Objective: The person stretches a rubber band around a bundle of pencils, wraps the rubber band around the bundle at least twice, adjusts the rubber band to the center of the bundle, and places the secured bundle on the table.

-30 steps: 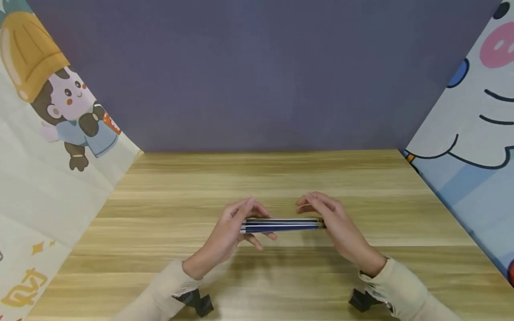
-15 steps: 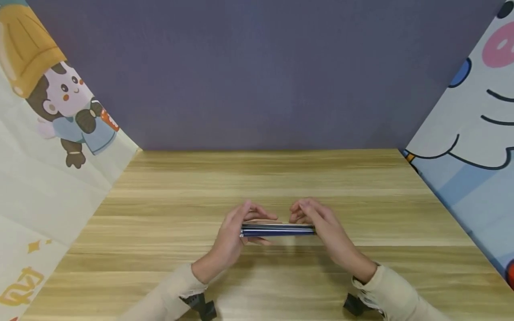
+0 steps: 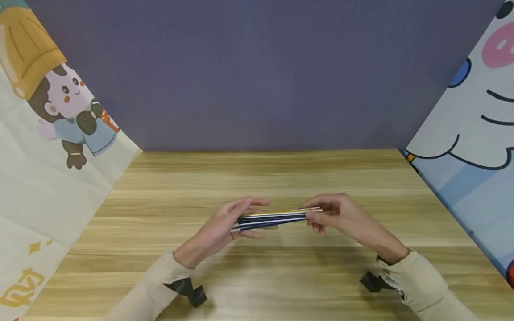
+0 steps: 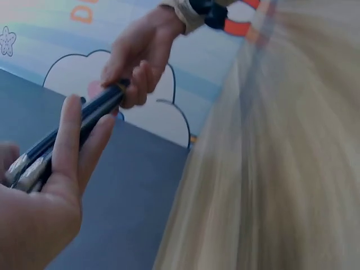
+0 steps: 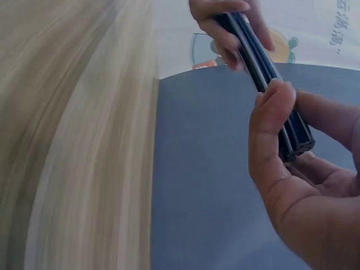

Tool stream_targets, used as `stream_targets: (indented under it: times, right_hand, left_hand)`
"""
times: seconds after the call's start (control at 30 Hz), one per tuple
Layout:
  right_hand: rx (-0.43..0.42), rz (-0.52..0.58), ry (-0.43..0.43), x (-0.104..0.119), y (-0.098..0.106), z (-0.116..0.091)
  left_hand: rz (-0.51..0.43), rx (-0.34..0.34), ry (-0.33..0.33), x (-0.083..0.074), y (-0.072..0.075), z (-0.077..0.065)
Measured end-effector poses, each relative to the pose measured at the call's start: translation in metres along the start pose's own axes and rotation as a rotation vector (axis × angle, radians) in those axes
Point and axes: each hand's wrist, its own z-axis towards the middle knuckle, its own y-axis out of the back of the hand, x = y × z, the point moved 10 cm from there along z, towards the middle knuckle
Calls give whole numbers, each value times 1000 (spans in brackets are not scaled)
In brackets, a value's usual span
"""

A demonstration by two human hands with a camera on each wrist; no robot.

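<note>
A bundle of slim dark blue and white striped pencils (image 3: 277, 218) is held level above the table between both hands. Silvery ends show at its left side, and a thin yellow line runs along its far edge in the head view. My left hand (image 3: 218, 225) holds the left end, thumb on the near side and fingers stretched along the bundle. At the other end my right hand (image 3: 345, 214) pinches the bundle between thumb and fingers. In the right wrist view the dark ends of the pencils (image 5: 295, 138) stick out past the right thumb.
Beneath the hands lies a wood-grain table (image 3: 257, 276). A grey-blue panel (image 3: 257, 76) closes the back. Printed cartoon sheets stand at the left (image 3: 36, 187) and right (image 3: 474, 191). Black wrist mounts hang below both sleeves.
My right hand has turned and shifted right, its thumb now over the bundle's right end. The bundle has tilted, right end higher in view, and its left end has moved slightly left with my left hand.
</note>
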Motion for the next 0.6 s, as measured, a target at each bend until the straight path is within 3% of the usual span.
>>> stream_targets:
  times: [0.23,0.47,0.6]
  right_hand:
    - [14,-80,27,-1,-11,3]
    - [-3,-62,45,6,7,-4]
    - [-18,-78,21,4,4,-3]
  left_hand:
    - [-22,-35,-16,4,-5,3]
    - [-14,-59,-18,-1,-1,1]
    - [-23,-78,-32,1,-1,0]
